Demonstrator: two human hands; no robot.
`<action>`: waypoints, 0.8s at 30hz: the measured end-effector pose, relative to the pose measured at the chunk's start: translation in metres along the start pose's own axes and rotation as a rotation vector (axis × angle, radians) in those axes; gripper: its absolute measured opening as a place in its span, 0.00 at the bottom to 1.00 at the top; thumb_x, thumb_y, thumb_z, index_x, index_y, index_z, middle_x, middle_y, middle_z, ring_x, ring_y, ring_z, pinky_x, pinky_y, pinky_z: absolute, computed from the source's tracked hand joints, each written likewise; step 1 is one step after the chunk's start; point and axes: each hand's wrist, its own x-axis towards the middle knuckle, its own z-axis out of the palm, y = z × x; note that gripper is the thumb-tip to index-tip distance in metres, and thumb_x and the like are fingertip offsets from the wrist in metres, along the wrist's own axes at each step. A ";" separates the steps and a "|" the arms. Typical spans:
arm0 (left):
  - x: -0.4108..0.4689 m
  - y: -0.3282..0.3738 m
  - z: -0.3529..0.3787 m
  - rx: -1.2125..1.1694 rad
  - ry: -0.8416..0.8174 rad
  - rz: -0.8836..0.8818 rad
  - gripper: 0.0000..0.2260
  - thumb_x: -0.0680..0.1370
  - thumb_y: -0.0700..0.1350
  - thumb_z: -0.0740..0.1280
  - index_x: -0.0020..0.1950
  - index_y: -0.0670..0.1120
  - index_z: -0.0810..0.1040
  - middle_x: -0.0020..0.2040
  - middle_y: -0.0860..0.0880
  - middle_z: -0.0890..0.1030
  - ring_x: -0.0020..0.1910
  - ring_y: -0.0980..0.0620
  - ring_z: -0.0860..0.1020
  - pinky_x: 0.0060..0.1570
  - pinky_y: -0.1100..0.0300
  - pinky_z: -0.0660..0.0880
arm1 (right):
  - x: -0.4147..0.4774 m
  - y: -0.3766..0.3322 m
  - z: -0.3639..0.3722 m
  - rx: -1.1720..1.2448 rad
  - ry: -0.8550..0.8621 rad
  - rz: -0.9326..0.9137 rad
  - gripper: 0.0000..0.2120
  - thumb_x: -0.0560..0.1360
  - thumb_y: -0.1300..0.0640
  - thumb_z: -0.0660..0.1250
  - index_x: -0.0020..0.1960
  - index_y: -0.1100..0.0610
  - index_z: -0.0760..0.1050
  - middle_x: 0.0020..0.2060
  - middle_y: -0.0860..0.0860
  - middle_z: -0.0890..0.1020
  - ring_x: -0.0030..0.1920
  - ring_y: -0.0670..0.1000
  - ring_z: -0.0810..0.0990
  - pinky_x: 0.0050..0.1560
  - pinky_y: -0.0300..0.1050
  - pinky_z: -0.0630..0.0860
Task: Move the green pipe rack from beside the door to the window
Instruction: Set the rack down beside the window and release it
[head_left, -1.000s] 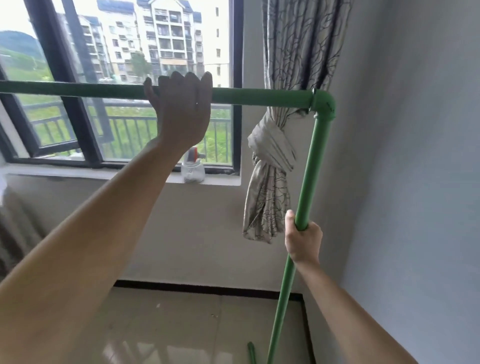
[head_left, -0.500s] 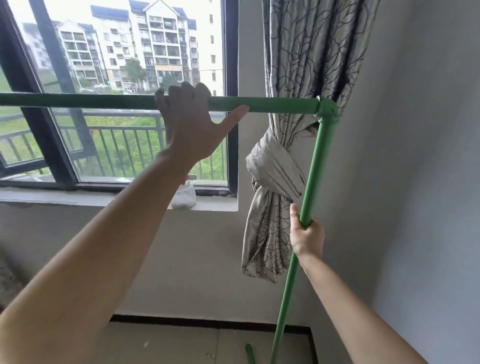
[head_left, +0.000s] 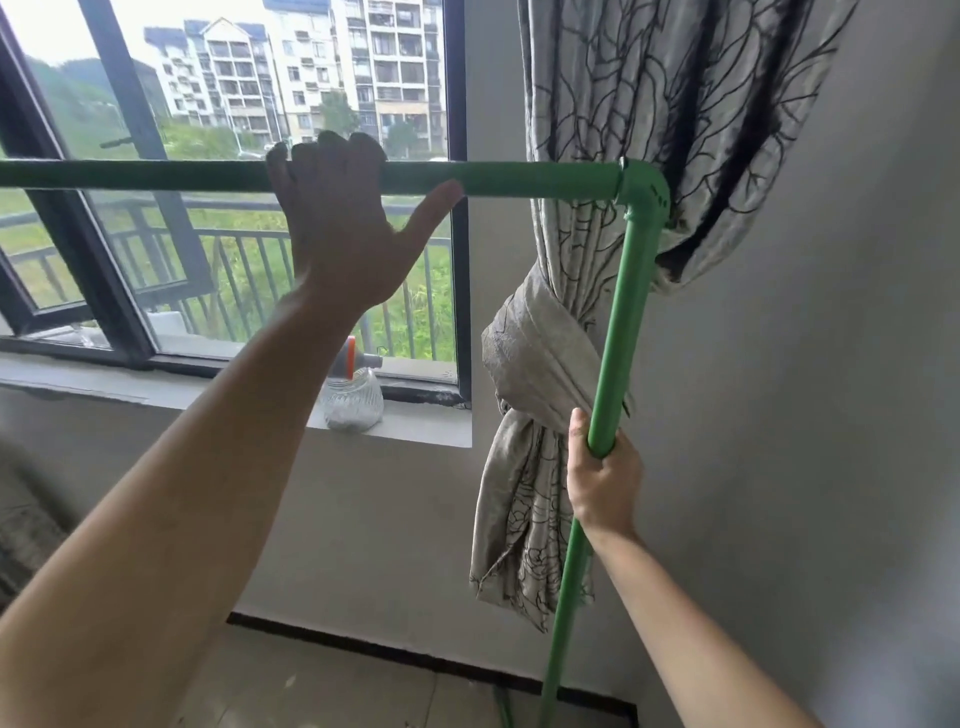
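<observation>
Green pipe rack (head_left: 540, 183) stands before window (head_left: 234, 156). Left hand (head_left: 340, 228) drapes over top bar, fingers hooked, thumb out along pipe. Right hand (head_left: 602, 480) wraps upright post below elbow joint. Knotted curtain (head_left: 540, 364) just behind post. Spray bottle (head_left: 353, 395) on sill.

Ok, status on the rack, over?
Left hand draped over top bar, thumb out. Right hand gripping upright. Green pipe rack at window. Knotted curtain right behind upright.
</observation>
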 end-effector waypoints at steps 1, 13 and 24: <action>0.001 0.000 0.004 -0.004 0.011 -0.005 0.35 0.75 0.75 0.49 0.49 0.42 0.71 0.50 0.40 0.76 0.54 0.41 0.73 0.70 0.40 0.61 | 0.002 0.002 0.001 0.009 -0.003 -0.005 0.24 0.78 0.48 0.65 0.27 0.56 0.66 0.19 0.50 0.71 0.19 0.48 0.69 0.21 0.43 0.68; -0.020 -0.006 -0.009 -0.094 0.183 0.049 0.29 0.76 0.71 0.58 0.47 0.43 0.71 0.46 0.41 0.75 0.51 0.41 0.72 0.68 0.41 0.62 | -0.033 -0.013 -0.009 0.099 0.009 0.069 0.22 0.79 0.54 0.65 0.29 0.55 0.63 0.19 0.47 0.67 0.18 0.46 0.66 0.20 0.36 0.65; -0.024 -0.026 -0.037 -0.065 0.054 0.172 0.27 0.79 0.69 0.54 0.53 0.45 0.72 0.49 0.43 0.75 0.52 0.42 0.72 0.64 0.41 0.65 | -0.031 -0.101 -0.073 0.033 -0.072 -0.191 0.15 0.73 0.50 0.72 0.57 0.50 0.73 0.49 0.53 0.80 0.47 0.50 0.81 0.50 0.39 0.76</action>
